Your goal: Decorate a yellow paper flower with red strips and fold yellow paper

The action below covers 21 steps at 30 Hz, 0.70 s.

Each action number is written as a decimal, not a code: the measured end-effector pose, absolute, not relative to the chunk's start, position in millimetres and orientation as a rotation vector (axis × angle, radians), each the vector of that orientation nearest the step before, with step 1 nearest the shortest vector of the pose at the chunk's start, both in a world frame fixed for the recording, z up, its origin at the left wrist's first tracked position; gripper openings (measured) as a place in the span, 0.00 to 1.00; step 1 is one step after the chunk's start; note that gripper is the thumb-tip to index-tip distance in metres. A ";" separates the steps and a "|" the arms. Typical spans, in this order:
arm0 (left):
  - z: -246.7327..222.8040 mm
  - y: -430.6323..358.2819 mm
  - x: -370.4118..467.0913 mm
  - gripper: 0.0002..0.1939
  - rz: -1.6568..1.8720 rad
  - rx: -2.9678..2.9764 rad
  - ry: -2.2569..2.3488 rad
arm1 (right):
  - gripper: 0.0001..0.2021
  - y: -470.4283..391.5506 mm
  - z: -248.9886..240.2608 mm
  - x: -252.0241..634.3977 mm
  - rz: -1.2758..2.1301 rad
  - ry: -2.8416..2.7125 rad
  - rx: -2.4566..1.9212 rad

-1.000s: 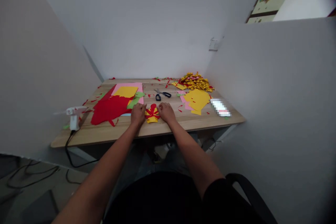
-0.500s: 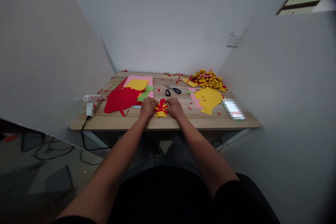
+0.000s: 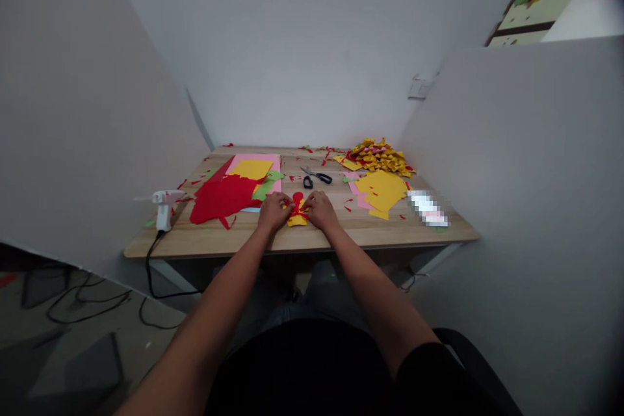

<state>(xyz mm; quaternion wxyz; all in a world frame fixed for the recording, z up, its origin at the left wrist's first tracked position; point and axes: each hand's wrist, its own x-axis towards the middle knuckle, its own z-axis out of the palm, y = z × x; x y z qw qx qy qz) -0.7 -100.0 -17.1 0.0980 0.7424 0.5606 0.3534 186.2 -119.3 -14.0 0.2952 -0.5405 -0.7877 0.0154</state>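
Head view, left hand (image 3: 273, 211) and right hand (image 3: 322, 210), fingers pinched closed on opposite sides of red-and-yellow cutout (image 3: 297, 221); scissors (image 3: 324, 178) beyond

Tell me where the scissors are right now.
In the head view, the scissors lie open on the table, just beyond the two hands, between the red sheet on the left and the yellow sheets on the right.
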 end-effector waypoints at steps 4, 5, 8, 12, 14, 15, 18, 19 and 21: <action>-18.5 -98.6 -0.6 0.11 1.007 2.222 1.621 | 0.17 -118.6 -15.8 186.8 0.020 -2.069 -1.444; -18.7 -98.5 -0.7 0.11 0.998 2.226 1.617 | 0.18 -118.6 -16.2 186.7 0.019 -2.068 -1.440; -19.4 -98.1 -1.2 0.12 0.982 2.235 1.616 | 0.18 -119.2 -17.2 186.2 0.020 -2.077 -1.423; -21.3 -96.5 -3.1 0.11 0.983 2.237 1.624 | 0.16 -119.9 -17.6 185.9 0.005 -2.077 -1.410; -22.6 -95.5 -3.9 0.10 0.982 2.236 1.626 | 0.15 -120.2 -17.2 186.0 0.003 -2.084 -1.407; -23.2 -95.1 -4.2 0.09 0.981 2.238 1.624 | 0.15 -120.4 -16.8 186.0 0.004 -2.088 -1.407; -24.4 -94.2 -4.2 0.08 0.977 2.243 1.615 | 0.15 -121.5 -15.0 185.7 0.006 -2.090 -1.421; -24.4 -93.9 -4.0 0.09 0.978 2.241 1.614 | 0.15 -121.9 -14.3 185.5 0.005 -2.087 -1.428; -24.2 -93.3 -3.6 0.10 0.989 2.228 1.625 | 0.15 -122.7 -12.9 185.0 0.001 -2.080 -1.443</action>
